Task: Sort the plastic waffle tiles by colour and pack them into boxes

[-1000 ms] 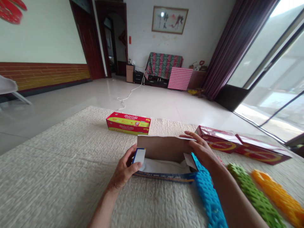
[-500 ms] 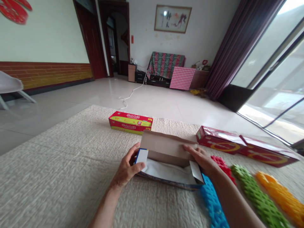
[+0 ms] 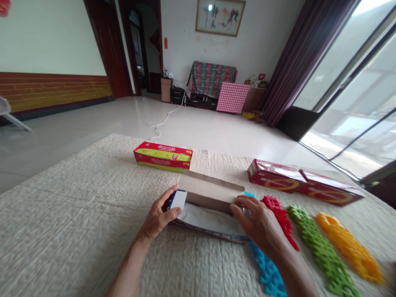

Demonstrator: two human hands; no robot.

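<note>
An open blue cardboard box (image 3: 208, 201) lies on the beige quilted mat (image 3: 77, 231), its brown lid flap tilted back and white paper showing inside. My left hand (image 3: 159, 215) pinches the box's left end flap between thumb and fingers. My right hand (image 3: 258, 222) rests over the box's right end, fingers curled on its edge and covering that end. A blue plastic lattice piece (image 3: 267, 274) runs under my right wrist.
Red (image 3: 280, 214), green (image 3: 321, 251) and orange (image 3: 348, 247) lattice pieces lie in a row to the right. A red and yellow box (image 3: 163, 156) sits farther out, a long red box (image 3: 305, 186) at the right. Tiled floor lies beyond the mat.
The lid flap has tipped farther back and lower. My right hand slid from the back flap to the box's right end. My left hand stays on the left end flap.
</note>
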